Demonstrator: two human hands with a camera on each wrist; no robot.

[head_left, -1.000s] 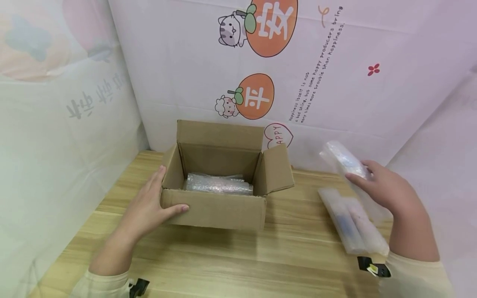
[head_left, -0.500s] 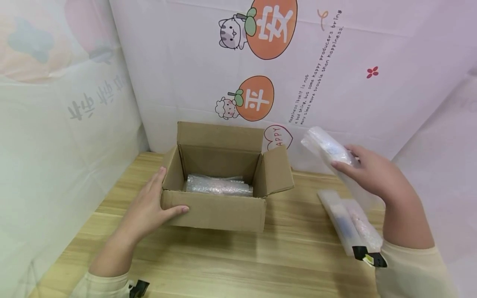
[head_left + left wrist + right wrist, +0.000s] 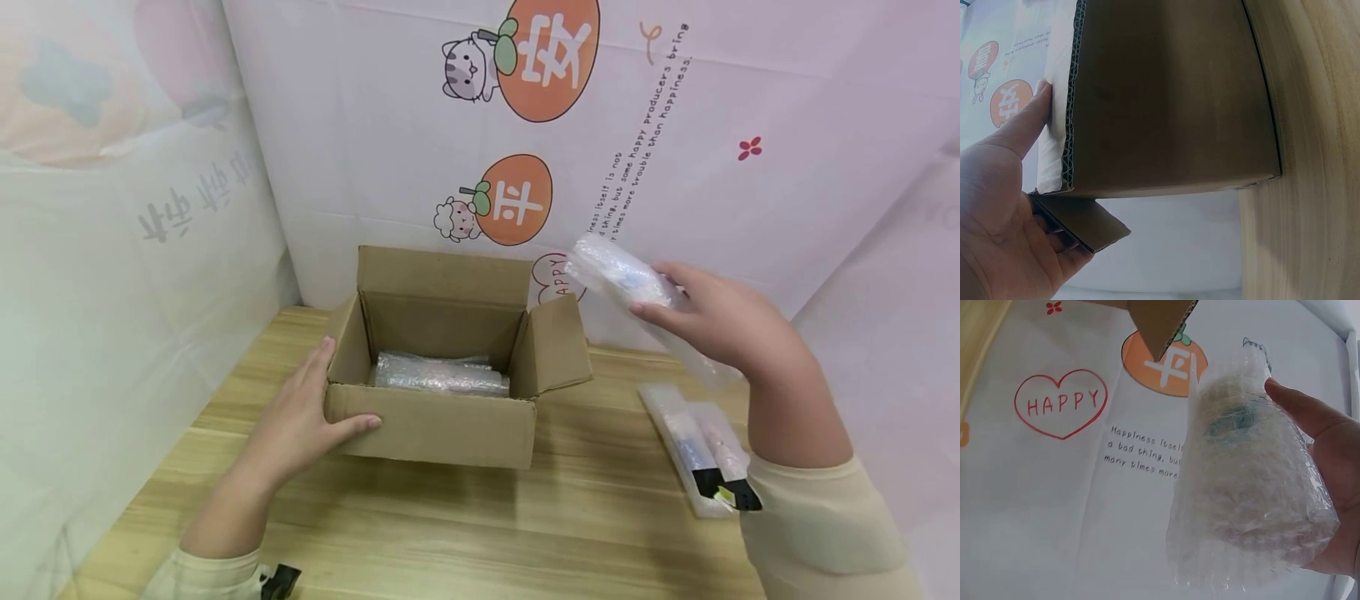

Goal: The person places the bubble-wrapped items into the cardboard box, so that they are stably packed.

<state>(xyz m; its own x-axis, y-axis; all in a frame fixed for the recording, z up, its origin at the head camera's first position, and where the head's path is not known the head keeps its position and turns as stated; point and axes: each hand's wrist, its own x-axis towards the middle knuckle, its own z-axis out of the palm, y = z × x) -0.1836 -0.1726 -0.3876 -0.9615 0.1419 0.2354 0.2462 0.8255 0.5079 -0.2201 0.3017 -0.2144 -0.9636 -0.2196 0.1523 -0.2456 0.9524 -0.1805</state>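
Note:
An uncovered cardboard box [image 3: 431, 429] stands on the wooden table with its flaps spread out. My left hand [image 3: 296, 417] holds the box's front left corner, thumb on the front flap and fingers along the left flap [image 3: 1082, 222]. Inside lies a bubble-wrapped bundle [image 3: 442, 375]. Right of the box, up in the air, my right hand [image 3: 720, 321] grips a bubble-wrapped package [image 3: 626, 275] between thumb and fingers. In the right wrist view a bluish-green patch shows through the wrap of this package [image 3: 1254, 481]; what is inside is blurred by the plastic.
Two more bubble-wrapped packages [image 3: 678, 437] lie side by side on the table [image 3: 600, 517] at the right, partly behind the right sleeve. A white printed sheet [image 3: 360, 150] hangs behind the table, with pale sheets at both sides. The box's right flap [image 3: 561, 342] sticks outward.
My right hand has carried the wrapped package up and leftward, closer to the box. My left hand and the box have stayed in place.

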